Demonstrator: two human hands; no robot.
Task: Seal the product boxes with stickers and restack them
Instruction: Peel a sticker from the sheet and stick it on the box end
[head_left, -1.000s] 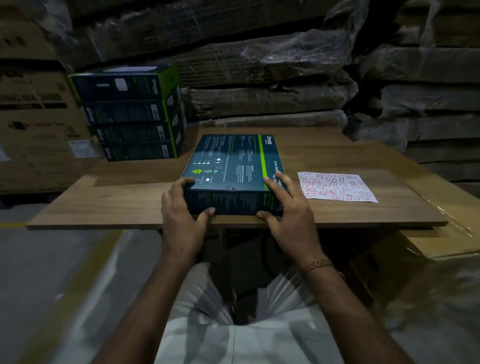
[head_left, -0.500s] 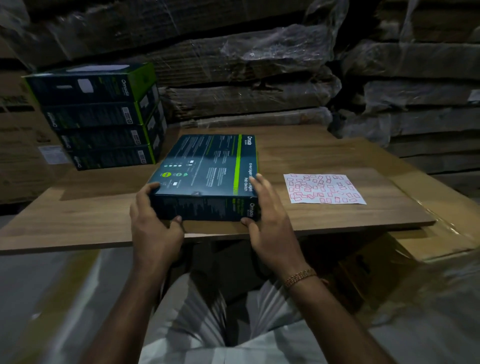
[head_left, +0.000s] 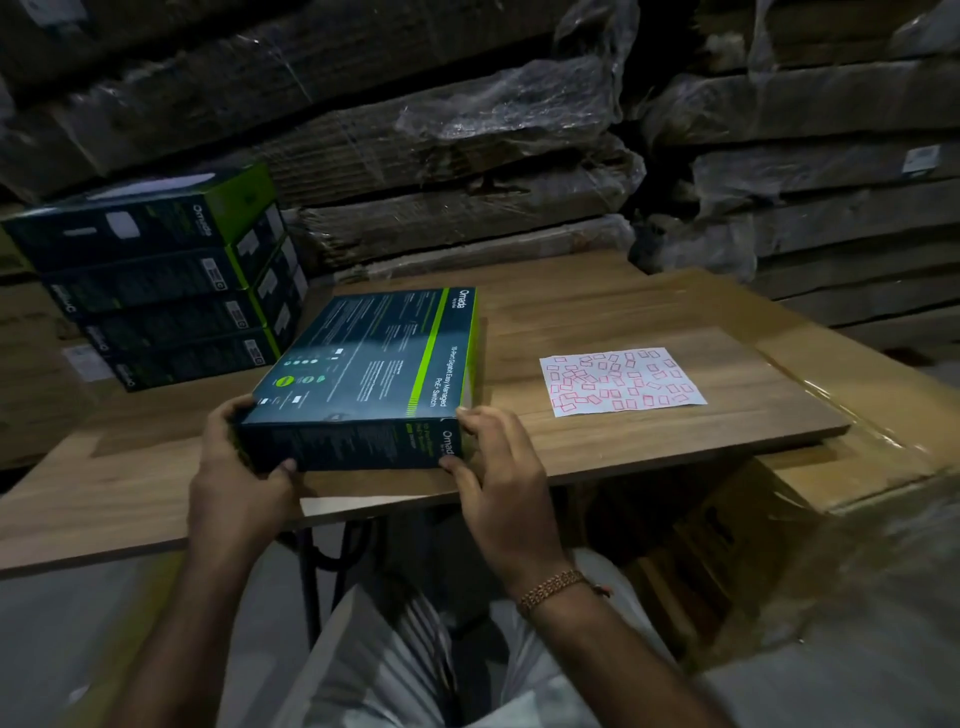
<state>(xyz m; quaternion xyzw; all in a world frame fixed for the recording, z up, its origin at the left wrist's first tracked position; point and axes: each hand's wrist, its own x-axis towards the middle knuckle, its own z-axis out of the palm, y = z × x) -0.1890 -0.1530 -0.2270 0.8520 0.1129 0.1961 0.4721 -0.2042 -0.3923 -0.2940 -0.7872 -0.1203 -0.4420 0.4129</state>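
Both hands clamp the near corners of a network-switch box at the front of the wooden table.

The left hand and right hand each curl fingers over the top edge and a thumb under the near face of the dark Omada switch box, which lies between them, its near end tilted up off the wooden table. A sticker sheet lies to its right; a stack of four boxes stands at far left.
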